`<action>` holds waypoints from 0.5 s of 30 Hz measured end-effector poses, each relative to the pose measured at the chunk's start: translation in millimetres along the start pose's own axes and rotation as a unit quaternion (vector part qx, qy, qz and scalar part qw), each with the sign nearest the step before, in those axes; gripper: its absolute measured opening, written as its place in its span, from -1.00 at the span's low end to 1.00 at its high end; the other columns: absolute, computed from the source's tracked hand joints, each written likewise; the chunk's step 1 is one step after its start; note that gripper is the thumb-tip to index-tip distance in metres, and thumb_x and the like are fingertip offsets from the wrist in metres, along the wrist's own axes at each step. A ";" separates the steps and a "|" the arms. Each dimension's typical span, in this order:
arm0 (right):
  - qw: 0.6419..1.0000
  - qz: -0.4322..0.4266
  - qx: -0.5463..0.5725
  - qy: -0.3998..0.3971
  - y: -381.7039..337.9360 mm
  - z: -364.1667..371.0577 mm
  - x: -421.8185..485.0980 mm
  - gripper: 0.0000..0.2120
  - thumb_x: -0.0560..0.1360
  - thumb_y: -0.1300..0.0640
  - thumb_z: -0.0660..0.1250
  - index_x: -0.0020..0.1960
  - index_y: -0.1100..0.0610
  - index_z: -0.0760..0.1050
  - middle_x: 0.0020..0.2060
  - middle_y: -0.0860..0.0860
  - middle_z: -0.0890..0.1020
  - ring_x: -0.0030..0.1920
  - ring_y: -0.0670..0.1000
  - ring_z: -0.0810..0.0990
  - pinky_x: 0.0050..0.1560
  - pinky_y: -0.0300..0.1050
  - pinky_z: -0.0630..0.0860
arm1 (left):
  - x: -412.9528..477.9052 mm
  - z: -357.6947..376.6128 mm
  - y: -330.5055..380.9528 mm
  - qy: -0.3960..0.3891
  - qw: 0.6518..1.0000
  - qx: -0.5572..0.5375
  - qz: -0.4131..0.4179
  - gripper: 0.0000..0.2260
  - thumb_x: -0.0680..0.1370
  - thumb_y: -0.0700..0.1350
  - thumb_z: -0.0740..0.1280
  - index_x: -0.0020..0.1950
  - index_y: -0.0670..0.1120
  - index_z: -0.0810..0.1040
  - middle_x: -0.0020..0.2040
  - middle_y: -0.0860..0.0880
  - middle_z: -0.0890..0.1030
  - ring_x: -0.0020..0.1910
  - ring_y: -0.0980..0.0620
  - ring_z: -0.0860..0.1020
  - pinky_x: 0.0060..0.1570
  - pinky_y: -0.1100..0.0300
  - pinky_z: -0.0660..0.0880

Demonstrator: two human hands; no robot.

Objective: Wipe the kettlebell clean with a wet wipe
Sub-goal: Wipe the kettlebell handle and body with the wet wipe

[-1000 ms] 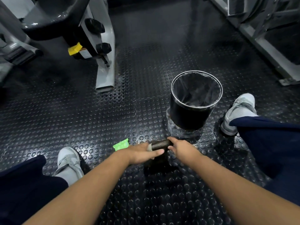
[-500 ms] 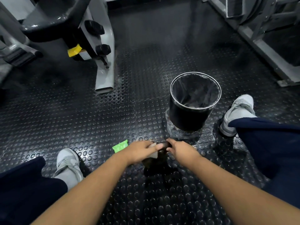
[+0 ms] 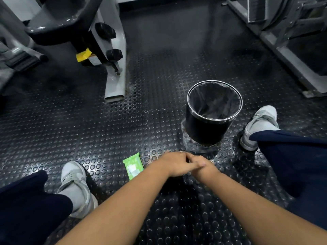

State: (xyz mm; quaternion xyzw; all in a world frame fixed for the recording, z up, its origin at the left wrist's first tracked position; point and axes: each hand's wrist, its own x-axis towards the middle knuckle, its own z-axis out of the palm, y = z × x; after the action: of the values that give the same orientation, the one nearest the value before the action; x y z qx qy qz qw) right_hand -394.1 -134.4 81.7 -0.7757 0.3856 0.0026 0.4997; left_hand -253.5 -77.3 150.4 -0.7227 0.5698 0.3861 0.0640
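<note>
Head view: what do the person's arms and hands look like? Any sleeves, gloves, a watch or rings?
The left hand and right hand are bare, with no gloves, rings or watch visible. The forearms are bare too, and no sleeves show in frame. The person also wears navy trousers and light grey trainers.

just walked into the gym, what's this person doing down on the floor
A person squats on the studded rubber floor with both hands together low in front, the left hand lying over the right hand. Whatever they are working on is hidden beneath the hands. A green wipe pack lies just left of them, and a lined black bin stands just beyond.
</note>
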 end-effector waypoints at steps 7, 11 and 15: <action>0.981 0.063 -0.183 -0.029 -9.8 -3.3 12.2 -0.53 0.61 0.16 0.18 0.49 -0.10 0.32 0.07 0.04 0.70 -0.07 0.10 0.68 -0.13 0.00 0.61 | -12.3 -5.2 -25.0 0.004 0.999 0.031 -0.015 -0.13 0.51 0.56 -0.13 0.46 -0.01 0.49 0.41 -0.09 0.56 0.47 -0.09 0.43 0.58 -0.20 0.02; 0.977 0.030 -0.210 -0.001 -5.4 -4.7 9.9 -0.62 0.67 -0.08 0.20 0.46 -0.08 0.34 -0.05 0.01 0.71 -0.07 0.08 0.68 -0.06 0.03 0.63 | -20.0 -7.1 -74.9 -0.008 0.994 -0.058 -0.090 0.05 0.33 0.70 -0.17 0.48 0.05 0.50 0.50 -0.07 0.48 0.48 -0.12 0.42 0.49 -0.14 0.30; 0.976 0.019 -0.215 -0.006 -6.4 -3.7 11.1 -0.64 0.67 -0.06 0.20 0.45 -0.05 0.36 -0.15 -0.02 0.67 -0.17 0.05 0.65 -0.12 -0.01 0.61 | -18.5 -8.8 -83.5 -0.047 0.991 -0.053 -0.112 -0.26 0.58 0.49 -0.09 0.56 0.09 0.40 0.60 -0.05 0.34 0.55 -0.14 0.33 0.51 -0.13 0.26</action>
State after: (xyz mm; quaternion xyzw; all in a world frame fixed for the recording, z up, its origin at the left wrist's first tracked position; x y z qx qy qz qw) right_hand -383.9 -142.6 84.1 -0.8576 0.3876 0.0991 0.3232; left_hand -177.3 -39.1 139.1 -0.7656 0.4601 0.4395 0.0949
